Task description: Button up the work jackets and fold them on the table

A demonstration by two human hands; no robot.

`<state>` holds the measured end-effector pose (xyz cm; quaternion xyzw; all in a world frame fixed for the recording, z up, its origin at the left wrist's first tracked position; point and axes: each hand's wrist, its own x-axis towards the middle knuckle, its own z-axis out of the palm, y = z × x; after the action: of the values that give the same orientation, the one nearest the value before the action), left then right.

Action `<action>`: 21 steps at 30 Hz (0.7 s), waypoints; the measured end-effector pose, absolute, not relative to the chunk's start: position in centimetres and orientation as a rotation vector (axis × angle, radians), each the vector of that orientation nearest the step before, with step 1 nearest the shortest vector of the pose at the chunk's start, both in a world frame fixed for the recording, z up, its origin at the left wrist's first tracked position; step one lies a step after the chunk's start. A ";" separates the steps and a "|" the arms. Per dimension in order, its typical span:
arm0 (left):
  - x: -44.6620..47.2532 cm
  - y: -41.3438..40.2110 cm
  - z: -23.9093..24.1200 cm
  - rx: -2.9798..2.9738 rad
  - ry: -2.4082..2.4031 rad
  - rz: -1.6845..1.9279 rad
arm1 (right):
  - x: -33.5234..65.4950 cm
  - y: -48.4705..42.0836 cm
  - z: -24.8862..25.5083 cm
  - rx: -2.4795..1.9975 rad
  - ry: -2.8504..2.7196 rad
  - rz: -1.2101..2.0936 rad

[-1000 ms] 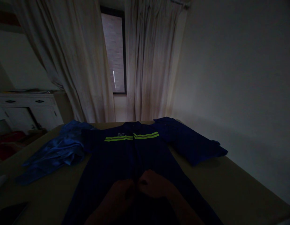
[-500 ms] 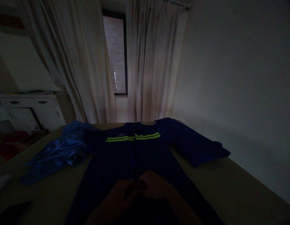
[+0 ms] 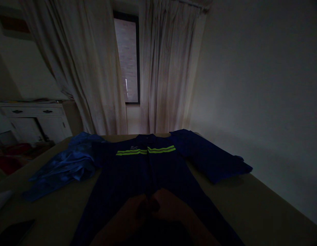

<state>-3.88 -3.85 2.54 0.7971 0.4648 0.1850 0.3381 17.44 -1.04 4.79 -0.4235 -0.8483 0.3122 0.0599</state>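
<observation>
A navy work jacket (image 3: 127,174) lies spread front up, its collar at the far end and two yellow-green bands across the chest. Both of my hands are over the lower part of its front opening, close together. My left hand (image 3: 132,210) has its fingers curled closed at the centre edge of the jacket. Facing it, my right hand (image 3: 167,205) is likewise closed, thumb and fingers pinched on the same front edge. Darkness hides the fingertips and any small fastener between them.
The jacket rests on a bed-like surface (image 3: 240,198) against the right wall. A crumpled lighter blue garment (image 3: 66,164) lies left, a folded navy garment (image 3: 209,159) right. Near the left edge are a dark flat object (image 3: 16,230) and something white (image 3: 1,200). Curtains (image 3: 168,68) hang behind.
My hands have shifted only slightly at the jacket's front, the left fingers drawing in a little. The jacket and the other garments lie as before.
</observation>
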 end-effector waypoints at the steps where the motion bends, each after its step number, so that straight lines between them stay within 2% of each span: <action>1: -3.9 -3.8 2.4 2.067 1.201 0.484 | 17.5 -1.0 4.8 -1.284 -2.560 0.954; 14: -3.8 -3.1 2.2 2.002 1.138 0.504 | 17.7 -1.2 4.9 -1.218 -2.478 1.049; 21: -3.5 -3.1 2.0 2.216 1.303 0.327 | 17.9 -1.0 4.5 -1.213 -2.516 1.047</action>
<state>-3.48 -3.06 1.95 0.8230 0.4838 0.1216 0.2716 17.94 -0.99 4.53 -0.4053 -0.8408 0.3499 0.0795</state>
